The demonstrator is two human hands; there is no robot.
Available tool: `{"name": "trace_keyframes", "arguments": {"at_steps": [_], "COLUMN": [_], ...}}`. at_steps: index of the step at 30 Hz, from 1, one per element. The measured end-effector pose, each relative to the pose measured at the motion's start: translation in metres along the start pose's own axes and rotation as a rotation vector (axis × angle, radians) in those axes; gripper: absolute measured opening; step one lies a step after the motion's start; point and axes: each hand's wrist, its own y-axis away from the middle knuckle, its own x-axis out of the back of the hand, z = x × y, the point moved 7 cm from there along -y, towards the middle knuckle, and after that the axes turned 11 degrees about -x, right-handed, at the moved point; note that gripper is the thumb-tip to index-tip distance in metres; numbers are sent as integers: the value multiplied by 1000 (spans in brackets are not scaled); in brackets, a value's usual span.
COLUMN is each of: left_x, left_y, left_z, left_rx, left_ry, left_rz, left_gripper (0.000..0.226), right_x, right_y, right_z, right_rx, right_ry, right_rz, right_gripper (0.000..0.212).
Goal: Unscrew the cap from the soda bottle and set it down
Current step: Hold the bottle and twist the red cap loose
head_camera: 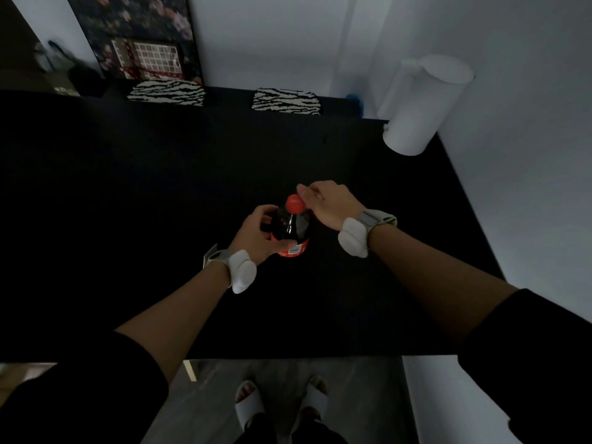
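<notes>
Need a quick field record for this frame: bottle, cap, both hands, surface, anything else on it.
bottle: soda bottle, upright on the table, dark liquid, red label
cap: red cap, on the bottle neck
left hand: left hand wrapped around the bottle body
right hand: right hand at the cap, fingers touching its far right side; grip not clear
surface: black table
other: white cylindrical container at the far right corner
</notes>
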Motion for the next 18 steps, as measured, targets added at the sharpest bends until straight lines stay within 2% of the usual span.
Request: {"name": "trace_keyframes", "arguments": {"at_steps": [5, 8, 10, 12, 15, 18], "left_x": [-2, -6, -8, -10, -12, -12], "left_y": [-7, -11, -13, -13, -16, -16], "left_z": [13, 12, 9, 9, 10, 9], "left_rx": [-71, -80, -85, -70, -56, -36], "left_ry": [-148, -119, -92, -79, -72, -68], "left_rz": [-67, -100, -105, -98, -95, -100], "left_gripper": [86, 86, 77, 67, 65, 62], "right_x": [4, 4, 4, 3, 2, -3], "right_y": [5, 7, 6, 6, 6, 3], "right_z": [-18, -27, -30, -33, -36, -35], "right_rx": [125, 183, 198, 204, 215, 209], "right_ry": [312, 470, 555, 594, 616, 618], "right_rz": [154, 232, 273, 294, 322, 281], "right_gripper": [44, 46, 47, 48, 49, 47]}}
